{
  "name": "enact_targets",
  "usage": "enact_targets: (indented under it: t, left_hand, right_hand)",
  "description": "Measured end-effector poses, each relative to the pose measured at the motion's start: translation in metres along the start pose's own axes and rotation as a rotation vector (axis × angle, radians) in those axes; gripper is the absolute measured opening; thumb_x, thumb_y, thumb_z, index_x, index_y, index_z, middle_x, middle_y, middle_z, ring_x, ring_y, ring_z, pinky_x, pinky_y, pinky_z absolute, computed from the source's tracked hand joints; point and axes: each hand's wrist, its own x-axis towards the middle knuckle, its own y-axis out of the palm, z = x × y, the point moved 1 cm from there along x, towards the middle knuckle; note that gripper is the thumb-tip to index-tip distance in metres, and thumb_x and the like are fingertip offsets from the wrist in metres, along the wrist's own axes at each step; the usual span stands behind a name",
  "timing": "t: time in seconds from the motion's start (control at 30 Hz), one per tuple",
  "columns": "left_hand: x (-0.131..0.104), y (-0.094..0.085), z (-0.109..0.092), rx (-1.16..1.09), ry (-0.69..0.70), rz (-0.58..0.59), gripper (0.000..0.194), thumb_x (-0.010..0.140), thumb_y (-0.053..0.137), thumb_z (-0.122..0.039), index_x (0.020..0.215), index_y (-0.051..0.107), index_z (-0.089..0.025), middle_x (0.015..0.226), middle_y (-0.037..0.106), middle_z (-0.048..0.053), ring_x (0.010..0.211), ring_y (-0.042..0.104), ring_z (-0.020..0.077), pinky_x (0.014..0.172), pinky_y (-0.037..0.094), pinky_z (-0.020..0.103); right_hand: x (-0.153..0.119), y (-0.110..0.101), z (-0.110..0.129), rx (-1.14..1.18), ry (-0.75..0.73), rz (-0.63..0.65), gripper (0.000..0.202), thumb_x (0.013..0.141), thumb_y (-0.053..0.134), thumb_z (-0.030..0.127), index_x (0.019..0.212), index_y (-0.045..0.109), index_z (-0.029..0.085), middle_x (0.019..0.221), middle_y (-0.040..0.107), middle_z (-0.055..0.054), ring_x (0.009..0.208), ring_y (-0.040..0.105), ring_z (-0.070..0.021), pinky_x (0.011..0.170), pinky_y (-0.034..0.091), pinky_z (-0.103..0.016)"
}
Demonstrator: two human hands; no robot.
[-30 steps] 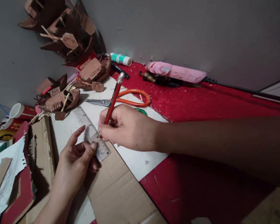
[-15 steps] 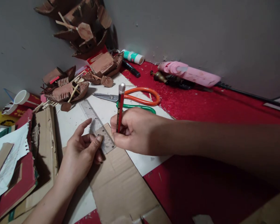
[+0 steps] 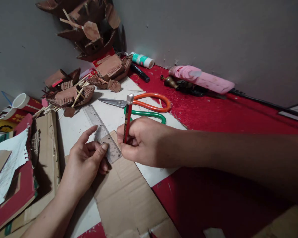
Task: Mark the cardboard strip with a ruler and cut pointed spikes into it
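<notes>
A clear plastic ruler (image 3: 97,121) lies across one end of a brown cardboard piece (image 3: 129,191). My left hand (image 3: 85,160) grips the ruler's near part, thumb on top and the other fingers curled at its side, the index finger raised. In my right hand (image 3: 144,142) a red and black pencil (image 3: 127,120) is pinched, standing nearly upright beside the ruler's right edge. The pencil's tip is hidden behind the fingers. Just beyond my right hand lie scissors (image 3: 120,103) with one orange and one green handle, blades apart.
Several small cardboard boats (image 3: 72,97) stand at the back left, others stacked above. Along the wall are a glue bottle (image 3: 142,60), a black marker (image 3: 140,73) and a pink-wrapped tool (image 3: 202,79). Cardboard sheets (image 3: 46,145), a notebook (image 3: 20,185) and paper cups (image 3: 23,102) fill the left side.
My right hand and the pencil have shifted very slightly toward me along the ruler. My left hand keeps its hold, and the camera view has moved a little.
</notes>
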Motion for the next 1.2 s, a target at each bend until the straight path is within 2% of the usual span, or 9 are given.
enact_targets:
  t: [0.33, 0.47, 0.63, 0.77, 0.87, 1.07, 1.2]
  left_hand:
    - [0.001, -0.004, 0.000, -0.009, 0.012, -0.033, 0.062, 0.077, 0.075, -0.027, 0.131, 0.047, -0.018, 0.054, 0.053, -0.010, 0.036, 0.051, 0.0091, 0.036, 0.043, 0.017]
    - [0.000, -0.007, 0.001, 0.001, 0.028, -0.053, 0.055, 0.078, 0.074, -0.027, 0.127, 0.050, -0.019, 0.053, 0.053, -0.010, 0.036, 0.050, 0.0081, 0.037, 0.042, 0.016]
    - [0.001, -0.008, 0.003, 0.018, 0.024, -0.035, 0.058, 0.078, 0.074, -0.028, 0.130, 0.049, -0.019, 0.054, 0.054, -0.010, 0.037, 0.051, 0.0086, 0.037, 0.042, 0.017]
    - [0.002, -0.006, 0.002, 0.025, 0.018, -0.033, 0.059, 0.079, 0.073, -0.027, 0.131, 0.048, -0.019, 0.055, 0.054, -0.010, 0.038, 0.052, 0.0087, 0.038, 0.043, 0.017]
    - [0.001, -0.006, 0.002, 0.022, 0.009, -0.038, 0.060, 0.078, 0.074, -0.027, 0.131, 0.048, -0.019, 0.055, 0.053, -0.010, 0.038, 0.051, 0.0084, 0.038, 0.042, 0.017]
    - [0.001, -0.006, 0.002, 0.020, 0.020, -0.041, 0.057, 0.079, 0.073, -0.027, 0.130, 0.048, -0.019, 0.054, 0.053, -0.010, 0.037, 0.051, 0.0085, 0.037, 0.042, 0.016]
    - [0.001, -0.006, 0.002, 0.024, 0.018, -0.038, 0.056, 0.079, 0.073, -0.027, 0.129, 0.048, -0.019, 0.055, 0.054, -0.010, 0.038, 0.052, 0.0089, 0.038, 0.043, 0.017]
  right_hand:
    - [-0.002, 0.002, 0.003, 0.023, 0.005, -0.007, 0.012, 0.070, 0.059, 0.010, 0.061, 0.054, 0.017, 0.050, 0.040, 0.007, 0.047, 0.035, -0.0068, 0.047, 0.029, -0.021]
    - [-0.001, -0.003, 0.005, 0.036, 0.050, 0.035, 0.014, 0.069, 0.058, 0.010, 0.061, 0.052, 0.018, 0.048, 0.040, 0.008, 0.045, 0.035, -0.0073, 0.047, 0.029, -0.021]
    - [-0.001, -0.004, 0.006, 0.015, 0.094, 0.055, 0.014, 0.069, 0.059, 0.011, 0.061, 0.052, 0.019, 0.049, 0.041, 0.007, 0.048, 0.037, -0.0090, 0.049, 0.030, -0.022]
    - [-0.001, 0.003, 0.003, -0.022, -0.004, -0.027, 0.013, 0.068, 0.058, 0.010, 0.061, 0.051, 0.018, 0.053, 0.040, 0.006, 0.053, 0.036, -0.0098, 0.053, 0.030, -0.023]
    - [-0.001, 0.007, 0.002, -0.038, -0.075, -0.041, 0.015, 0.069, 0.058, 0.009, 0.059, 0.050, 0.018, 0.055, 0.038, 0.005, 0.055, 0.034, -0.0099, 0.055, 0.029, -0.023]
    - [-0.003, 0.009, -0.002, -0.104, -0.045, -0.077, 0.014, 0.072, 0.060, 0.015, 0.061, 0.052, 0.018, 0.056, 0.036, 0.005, 0.057, 0.034, -0.0109, 0.055, 0.027, -0.024]
    - [-0.005, 0.012, -0.002, -0.115, -0.112, -0.107, 0.016, 0.072, 0.060, 0.015, 0.061, 0.049, 0.018, 0.057, 0.036, 0.005, 0.057, 0.034, -0.0107, 0.057, 0.027, -0.025]
